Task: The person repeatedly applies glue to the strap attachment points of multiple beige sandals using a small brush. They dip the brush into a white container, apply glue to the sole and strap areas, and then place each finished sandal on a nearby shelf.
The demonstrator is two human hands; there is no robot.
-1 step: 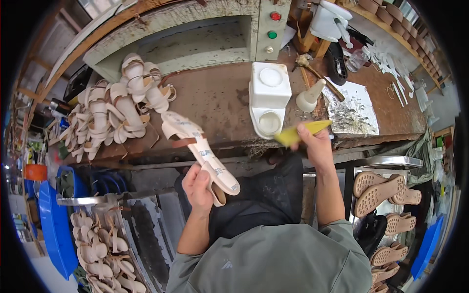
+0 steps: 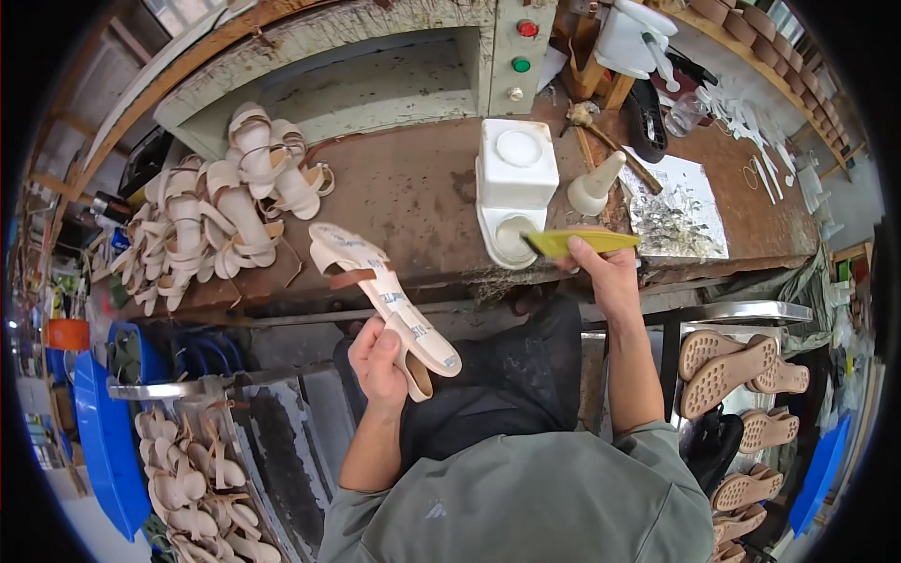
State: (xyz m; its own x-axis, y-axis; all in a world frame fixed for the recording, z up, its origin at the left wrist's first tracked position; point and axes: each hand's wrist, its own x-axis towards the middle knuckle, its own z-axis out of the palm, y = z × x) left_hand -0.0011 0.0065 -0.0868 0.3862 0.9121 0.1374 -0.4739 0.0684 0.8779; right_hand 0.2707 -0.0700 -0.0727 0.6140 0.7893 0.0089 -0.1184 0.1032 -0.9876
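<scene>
My left hand (image 2: pixel 377 363) is closed round the edge of a beige sandal (image 2: pixel 387 298), near its wide front strap. The sandal's underside faces up, with blue printing on it, and a brown strap crosses its narrower half. In my right hand (image 2: pixel 610 270) is a flat brush with a yellow-green handle (image 2: pixel 587 241), pinched between thumb and fingers. Its dark tip is over the round cup (image 2: pixel 515 251) at the front of a white plastic glue pot (image 2: pixel 518 178). I cannot tell whether the tip touches the cup's rim.
Beige sandals (image 2: pixel 230 202) lie heaped on the bench's left. A cone-shaped bottle (image 2: pixel 595 186), a hammer (image 2: pixel 619 155) and a stained white sheet (image 2: pixel 676 211) lie right of the pot. More sandals (image 2: pixel 183 469) fill a rack at lower left; tan soles (image 2: pixel 727 371) lie on a right-hand rack.
The brush has tilted slightly, and its dark tip has come up to the cup. My left hand and the sandal have hardly moved.
</scene>
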